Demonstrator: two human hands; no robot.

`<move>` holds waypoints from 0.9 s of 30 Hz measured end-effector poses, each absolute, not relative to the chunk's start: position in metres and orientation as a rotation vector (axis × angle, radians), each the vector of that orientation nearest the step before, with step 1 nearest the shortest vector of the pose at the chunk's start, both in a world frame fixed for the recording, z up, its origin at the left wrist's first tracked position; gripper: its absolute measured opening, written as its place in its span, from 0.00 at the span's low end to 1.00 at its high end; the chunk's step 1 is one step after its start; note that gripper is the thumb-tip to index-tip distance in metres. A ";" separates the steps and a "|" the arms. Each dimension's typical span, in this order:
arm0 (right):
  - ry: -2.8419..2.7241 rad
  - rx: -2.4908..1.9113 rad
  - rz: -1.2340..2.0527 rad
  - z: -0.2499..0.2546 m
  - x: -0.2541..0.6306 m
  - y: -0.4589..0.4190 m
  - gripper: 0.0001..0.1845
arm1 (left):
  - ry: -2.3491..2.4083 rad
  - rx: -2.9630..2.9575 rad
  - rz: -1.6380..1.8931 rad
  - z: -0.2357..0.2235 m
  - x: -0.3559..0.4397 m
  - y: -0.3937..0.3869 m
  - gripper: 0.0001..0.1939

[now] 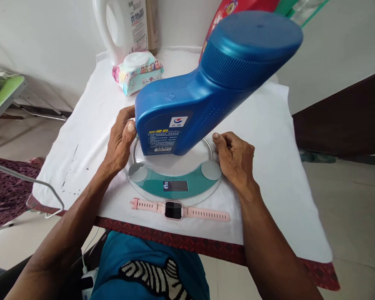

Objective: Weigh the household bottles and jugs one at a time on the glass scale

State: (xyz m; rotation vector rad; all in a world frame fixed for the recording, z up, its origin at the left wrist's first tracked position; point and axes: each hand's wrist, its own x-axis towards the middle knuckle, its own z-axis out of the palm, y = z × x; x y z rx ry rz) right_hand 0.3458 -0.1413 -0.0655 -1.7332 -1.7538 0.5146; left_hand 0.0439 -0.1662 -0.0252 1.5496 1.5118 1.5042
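Observation:
A blue plastic bottle [175, 112] with a large ribbed screw cap [253, 46] stands on a round glass scale [150, 185], its top reaching toward the camera. My left hand [120, 141] is at the bottle's left side, thumb by its near edge and forefinger passing behind it. On the other side, my right hand [236, 160] is loosely curled with its thumb pointing inward beside the scale's right rim, apart from the bottle. Its inner fingertips are hidden. The scale's small display [175, 186] is lit with digits. A pink-strapped smartwatch [173, 210] lies flat in front of the scale.
A white cloth [275, 183] covers the table. Behind the scale stand a pack of wet wipes [140, 73], a white jug with a handle [121, 31] and a red package [218, 21]. The patterned table edge [175, 239] is close to my body.

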 end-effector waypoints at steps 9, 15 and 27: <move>-1.736 -1.690 0.533 -0.065 0.345 -0.140 0.32 | 1.344 1.604 1.372 -0.005 0.060 -0.176 0.31; -1.733 -1.684 0.527 -0.065 0.345 -0.138 0.34 | 1.244 1.394 1.370 -0.001 0.074 -0.173 0.29; -1.734 -1.733 0.596 -0.060 0.345 -0.135 0.29 | 1.250 1.142 1.487 0.003 0.078 -0.172 0.24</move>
